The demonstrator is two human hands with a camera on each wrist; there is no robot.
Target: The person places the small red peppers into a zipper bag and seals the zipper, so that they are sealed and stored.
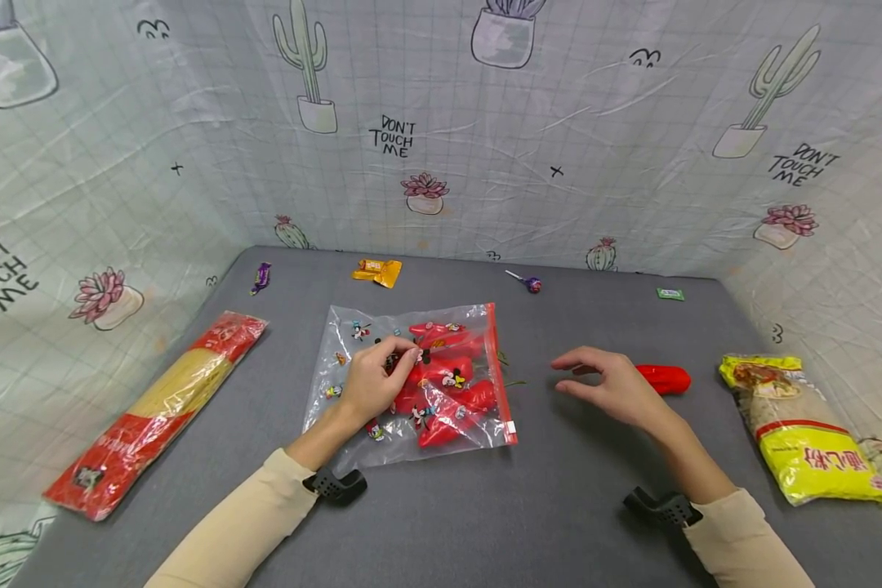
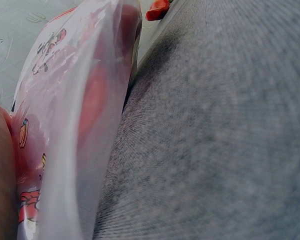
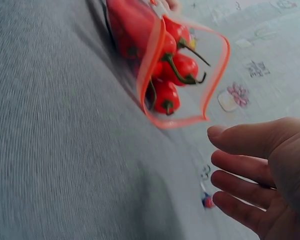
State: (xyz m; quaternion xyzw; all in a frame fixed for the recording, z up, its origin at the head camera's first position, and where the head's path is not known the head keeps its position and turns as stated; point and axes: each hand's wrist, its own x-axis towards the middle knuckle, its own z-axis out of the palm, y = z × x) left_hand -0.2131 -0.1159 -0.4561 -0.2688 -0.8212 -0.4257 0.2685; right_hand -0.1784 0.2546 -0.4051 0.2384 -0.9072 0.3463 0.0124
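Note:
A clear zip bag [image 1: 389, 457] with cartoon prints and a red zip edge lies mid-table, holding several red chili peppers [image 1: 448, 371]. Its mouth gapes toward the right, and green pepper stems [image 3: 177, 70] show inside it. My left hand [image 1: 375, 380] is on top of the bag, thumb and fingers pinching the upper film. To the right of the mouth, my right hand [image 1: 617, 388] hovers with relaxed, parted fingers and nothing in them. Just beyond that hand, a loose red pepper [image 1: 667, 379] lies on the table, partly hidden by it.
A long red noodle packet [image 1: 162, 408] lies at left, a yellow pasta bag [image 1: 801, 433] at right. Along the back are a purple candy [image 1: 261, 278], an orange-yellow wrapped snack [image 1: 377, 272], a lollipop [image 1: 532, 284] and a green candy [image 1: 670, 293]. Printed curtains surround the table.

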